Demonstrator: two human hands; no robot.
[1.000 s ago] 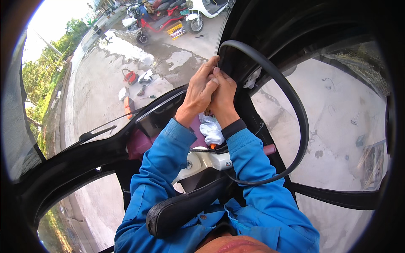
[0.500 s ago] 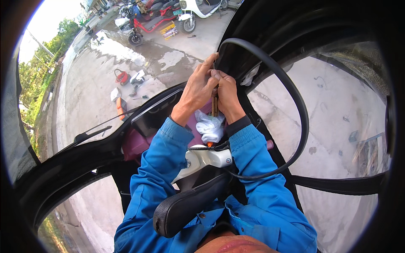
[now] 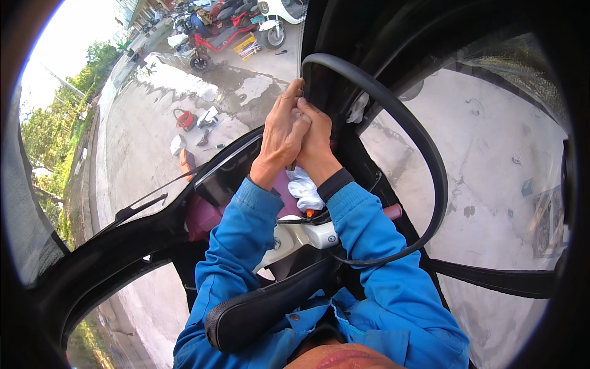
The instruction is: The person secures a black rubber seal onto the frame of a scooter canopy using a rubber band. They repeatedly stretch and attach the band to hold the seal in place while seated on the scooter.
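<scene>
My left hand point(image 3: 279, 138) and my right hand point(image 3: 316, 138) are pressed together at the black upper frame point(image 3: 332, 37) of an enclosed scooter cabin. The left fingers are bent, their tips against the frame edge; what they hold is hidden. My closed right hand lies against the left palm. A narrow brown handle point(image 3: 291, 165) shows only a little below the hands, between the wrists. Beside my fingertips a black rubber strip point(image 3: 424, 123) begins, hanging in a wide loop down past my right forearm. Below the hands lies a crumpled white plastic bag point(image 3: 305, 187).
Under my forearms are the white handlebar cover point(image 3: 319, 235) and a black padded bar point(image 3: 264, 307). A wiper arm point(image 3: 144, 206) crosses at the left. Outside on the ground lie a red bag point(image 3: 184, 120) and an orange box point(image 3: 187, 161); parked scooters point(image 3: 221, 40) stand beyond.
Both hands have shifted slightly left and drawn closer together in the view. The brown handle, plainly visible below the right hand before, is now mostly covered. The whole view has turned a little.
</scene>
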